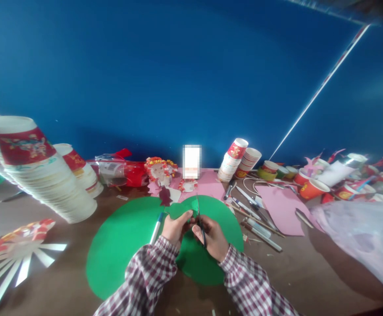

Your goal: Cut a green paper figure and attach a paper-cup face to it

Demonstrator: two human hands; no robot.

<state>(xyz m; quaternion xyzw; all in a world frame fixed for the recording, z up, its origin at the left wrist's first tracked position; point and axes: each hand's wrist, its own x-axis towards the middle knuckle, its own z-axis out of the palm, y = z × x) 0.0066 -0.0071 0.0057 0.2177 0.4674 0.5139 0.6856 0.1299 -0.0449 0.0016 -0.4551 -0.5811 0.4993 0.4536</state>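
Observation:
My right hand (215,239) is closed around the handles of a pair of scissors (202,231), whose blades point up and away from me. Pinched in my left hand (174,229) is a small piece of green paper (194,206), right beside the blades. Whether the blades are cutting into it is hard to make out. Both hands are above large round-edged green sheets (119,248) on the table. A white marker with a blue cap (157,228) lies by my left hand. Beyond it sits a dark red cut-out (165,196).
Tall paper cup stacks (40,166) lean at left, beside a cup cut into strips (23,248). More cup stacks (232,160) stand at the back. Pens (263,235), pink paper (281,210), orange cups (313,188) and a plastic bag (359,237) lie at right.

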